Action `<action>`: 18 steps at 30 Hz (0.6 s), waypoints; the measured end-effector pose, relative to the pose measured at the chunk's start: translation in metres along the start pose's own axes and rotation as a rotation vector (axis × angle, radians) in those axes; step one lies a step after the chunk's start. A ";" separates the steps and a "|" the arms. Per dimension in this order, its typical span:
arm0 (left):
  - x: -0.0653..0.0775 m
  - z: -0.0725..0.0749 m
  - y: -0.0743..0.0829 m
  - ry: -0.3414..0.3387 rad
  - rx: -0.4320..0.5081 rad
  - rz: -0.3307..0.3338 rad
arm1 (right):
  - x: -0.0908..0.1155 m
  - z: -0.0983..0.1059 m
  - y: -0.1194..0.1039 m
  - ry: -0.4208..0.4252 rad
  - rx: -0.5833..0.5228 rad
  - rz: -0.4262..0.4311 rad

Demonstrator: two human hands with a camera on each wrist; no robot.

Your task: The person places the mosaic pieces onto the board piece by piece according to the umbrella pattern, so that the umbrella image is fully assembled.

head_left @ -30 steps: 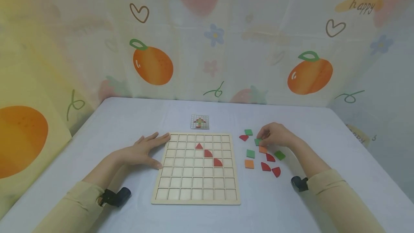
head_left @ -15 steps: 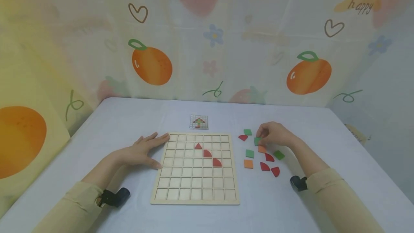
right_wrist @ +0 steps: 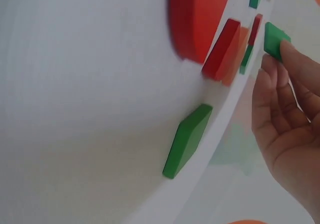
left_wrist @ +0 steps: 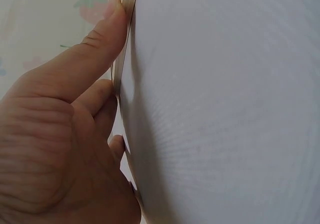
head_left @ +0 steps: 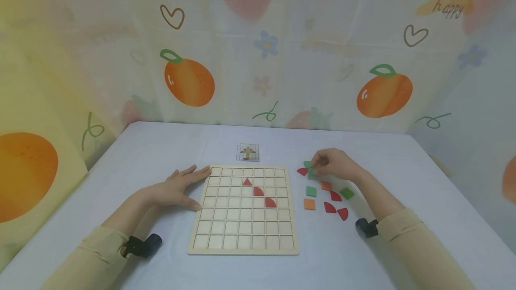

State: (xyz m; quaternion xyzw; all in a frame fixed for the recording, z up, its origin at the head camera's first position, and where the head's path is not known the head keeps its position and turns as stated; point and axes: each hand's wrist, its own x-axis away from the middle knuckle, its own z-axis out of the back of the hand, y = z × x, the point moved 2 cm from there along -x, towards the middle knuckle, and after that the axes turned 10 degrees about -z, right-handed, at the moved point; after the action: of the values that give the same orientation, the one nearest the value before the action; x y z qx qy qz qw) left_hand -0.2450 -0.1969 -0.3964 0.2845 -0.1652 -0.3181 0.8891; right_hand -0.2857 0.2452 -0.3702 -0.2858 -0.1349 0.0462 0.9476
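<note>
My left hand point(head_left: 173, 190) lies with spread, straight fingers at the left edge of a wooden grid board point(head_left: 225, 227); in the left wrist view the thumb point(left_wrist: 95, 49) touches the board's side. Three red pieces sit in the board's cells: a triangle point(head_left: 247, 182) and two quarter circles, one of them a quarter circle point(head_left: 270, 202) lower right. At the right, my right hand point(head_left: 336, 164) pinches a green square tile point(right_wrist: 275, 40) between thumb and fingertips, raised off the table in the right wrist view. Part of the tile is covered by the fingers.
Loose tiles lie right of the board: green squares such as the green tile point(head_left: 347, 193), orange squares point(head_left: 309, 204) and several red quarter circles point(head_left: 342, 214). A small pattern card point(head_left: 247, 151) lies behind the board. A printed curtain point(head_left: 242, 57) hangs beyond the table's far edge.
My right hand has picked up the green square tile beside the orange one and moved it left and slightly away from me. The left hand has stayed at the board.
</note>
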 end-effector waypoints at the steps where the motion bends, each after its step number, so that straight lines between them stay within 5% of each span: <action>1: 0.000 0.000 0.000 0.000 0.001 0.002 | 0.000 -0.001 -0.001 0.003 -0.009 0.002; 18: -0.002 -0.002 -0.008 -0.001 -0.010 -0.006 | -0.002 -0.026 -0.045 -0.016 -0.072 0.116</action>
State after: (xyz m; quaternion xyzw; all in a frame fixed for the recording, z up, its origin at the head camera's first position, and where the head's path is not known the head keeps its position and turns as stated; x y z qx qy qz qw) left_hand -0.2491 -0.2000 -0.4034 0.2803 -0.1632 -0.3219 0.8895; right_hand -0.2796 0.1932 -0.3666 -0.3267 -0.1272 0.0982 0.9314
